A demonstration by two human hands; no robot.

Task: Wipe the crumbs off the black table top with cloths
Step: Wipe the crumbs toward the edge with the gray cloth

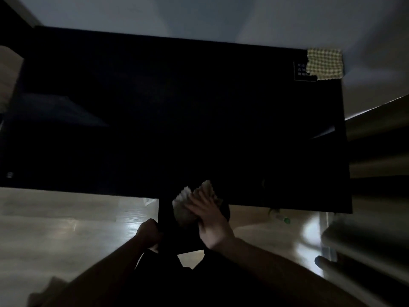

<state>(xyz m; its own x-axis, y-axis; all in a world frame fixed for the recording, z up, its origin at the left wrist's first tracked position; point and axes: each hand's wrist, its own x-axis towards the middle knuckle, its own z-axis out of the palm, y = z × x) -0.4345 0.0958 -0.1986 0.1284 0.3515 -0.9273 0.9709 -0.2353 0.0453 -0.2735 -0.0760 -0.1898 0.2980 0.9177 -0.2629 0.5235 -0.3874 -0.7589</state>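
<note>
At the bottom centre of the frame we see a person's right hand (207,214) lying with fingers spread flat over a pale, crumpled wiping cloth (188,201), pressing it at the near edge of the wide, black, rectangular table top (177,111). Part of the cloth overhangs that edge, above a dark, bag-like thing (177,231) (too dim for us to name with any confidence) that the left hand (149,234) grips with curled fingers just below the table's rim.

In the upper right of the frame a second cloth, yellowish with a waffle weave (325,64), lies on the far corner of the table, partly covering a small dark label with pale lettering (302,72). The pale wooden floor (66,218) fills the lower left.

We cannot make out any crumbs against the black surface in this light. We judge the stroke in hand to be a sweep over the near edge into the dark thing held below.

The danger, as we read it, is scatter: if the held thing sits off to one side of the cloth's path, crumbs would fall past it onto the floor. The gloom is a second risk, since missed crumbs elsewhere on the black top would be hard to spot.
</note>
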